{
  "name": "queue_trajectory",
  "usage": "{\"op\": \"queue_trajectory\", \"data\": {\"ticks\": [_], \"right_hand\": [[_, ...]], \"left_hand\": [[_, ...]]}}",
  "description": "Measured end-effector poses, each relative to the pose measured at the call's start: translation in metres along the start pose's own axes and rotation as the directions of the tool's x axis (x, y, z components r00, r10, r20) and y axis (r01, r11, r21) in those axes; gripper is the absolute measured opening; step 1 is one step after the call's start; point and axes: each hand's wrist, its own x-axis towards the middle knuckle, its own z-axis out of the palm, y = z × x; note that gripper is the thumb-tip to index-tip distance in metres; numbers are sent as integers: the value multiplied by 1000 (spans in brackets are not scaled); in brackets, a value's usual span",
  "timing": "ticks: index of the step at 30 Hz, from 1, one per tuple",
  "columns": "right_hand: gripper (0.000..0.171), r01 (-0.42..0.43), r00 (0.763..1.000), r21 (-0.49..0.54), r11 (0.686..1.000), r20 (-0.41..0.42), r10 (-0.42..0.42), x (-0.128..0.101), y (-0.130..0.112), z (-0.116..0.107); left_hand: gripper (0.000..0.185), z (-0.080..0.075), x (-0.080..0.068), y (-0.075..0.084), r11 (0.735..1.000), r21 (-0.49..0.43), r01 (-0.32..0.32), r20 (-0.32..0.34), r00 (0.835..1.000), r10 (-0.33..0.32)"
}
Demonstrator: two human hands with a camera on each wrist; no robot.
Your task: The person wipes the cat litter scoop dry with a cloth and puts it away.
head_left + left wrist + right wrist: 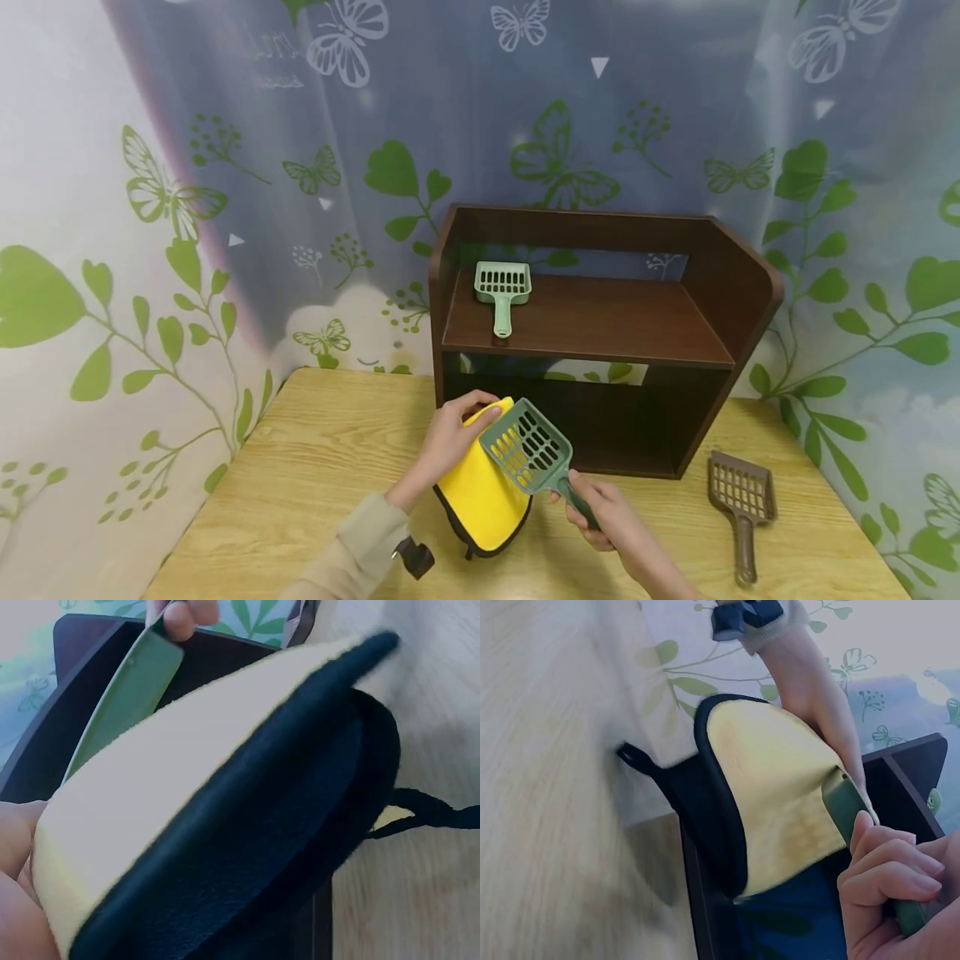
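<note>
My left hand (pixel 448 435) pinches the top end of a yellow cloth mitt (pixel 480 496) with black edging, which hangs over the table. In the left wrist view its dark inside gapes open, and a black loop trails from its edge. A dark green litter scoop (pixel 561 477) is in my right hand (pixel 609 515), fingers curled round the handle. The slotted head overlaps the upper part of the mitt in the head view. From the right wrist, the scoop's edge (pixel 845 804) lies right at the yellow cloth.
Behind the hands stands a dark brown two-tier shelf (pixel 600 321). On its upper board lies a light green litter scoop (pixel 503 310). A brown litter scoop (pixel 743 537) rests at the right of the wooden table (pixel 322 450). A leaf-patterned curtain (pixel 420 100) hangs behind.
</note>
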Motion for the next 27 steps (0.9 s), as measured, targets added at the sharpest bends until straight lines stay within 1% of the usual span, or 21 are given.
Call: {"op": "queue_trajectory", "data": {"ticks": [4,8,12,17,20,23,27], "right_hand": [[49,13,999,-16,1000,49,-12,0,3,8],[50,30,998,-35,999,57,-28,0,4,10],[50,24,1000,-38,999,19,-24,1,2,5],[48,12,1000,-3,1000,-23,-12,1,0,-6],[48,14,1000,-8,1000,-25,-15,2,0,-10],[49,7,1000,-26,1000,6,-7,2,0,-11],[52,33,996,-61,998,89,-27,5,2,-11]], "left_hand": [[23,1,7,2,1000,-20,4,5,1000,-4],[24,1,9,4,999,-44,27,5,1000,-27],[22,1,4,3,994,-90,68,8,998,-68],[22,-1,-6,0,980,-154,123,32,992,-120],[21,-2,-10,-1,978,-155,138,42,990,-133],[20,-2,-9,-2,982,-145,124,29,992,-121],[22,-4,-2,-1,985,-142,99,30,995,-96]]}}
